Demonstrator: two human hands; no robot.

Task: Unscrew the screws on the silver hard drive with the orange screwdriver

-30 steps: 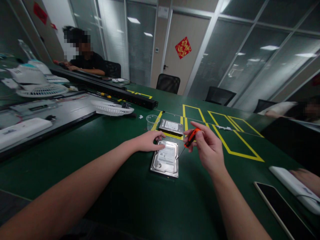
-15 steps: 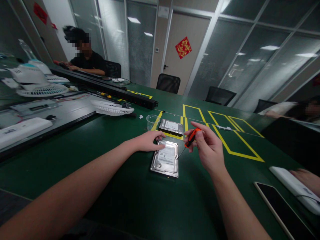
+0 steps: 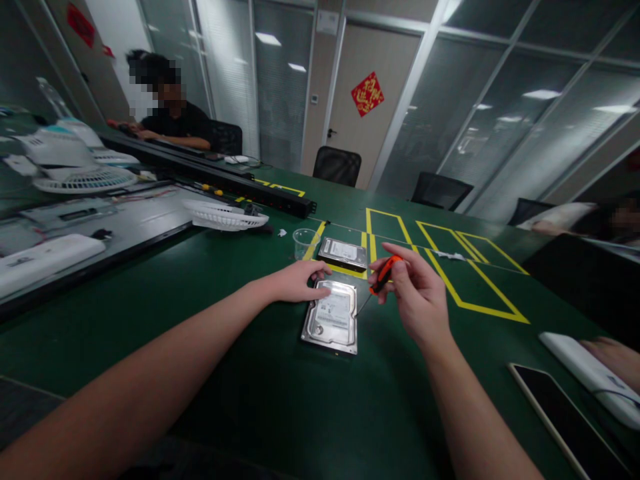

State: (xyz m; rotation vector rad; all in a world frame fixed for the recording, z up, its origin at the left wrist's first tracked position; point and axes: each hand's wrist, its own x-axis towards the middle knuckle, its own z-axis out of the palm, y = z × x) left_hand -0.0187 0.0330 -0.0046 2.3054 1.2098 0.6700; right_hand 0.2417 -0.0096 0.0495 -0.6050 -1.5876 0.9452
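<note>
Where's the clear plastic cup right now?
In the head view, the clear plastic cup stands on the green table, just left of the farther hard drive and beyond the left hand.

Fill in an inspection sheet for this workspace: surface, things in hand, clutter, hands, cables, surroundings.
Surface: green table, yellow tape outlines.
Things: near hard drive, label up; orange-and-black screwdriver, shaft towards its right edge, contact unclear; second hard drive beyond.
Clutter: clear cup, white slatted part, phone, long white case.
Hands: left hand with thumb on near drive; right hand grips screwdriver.
Cables: thin cable across white case.
Surroundings: seated person, chairs, door.
</note>
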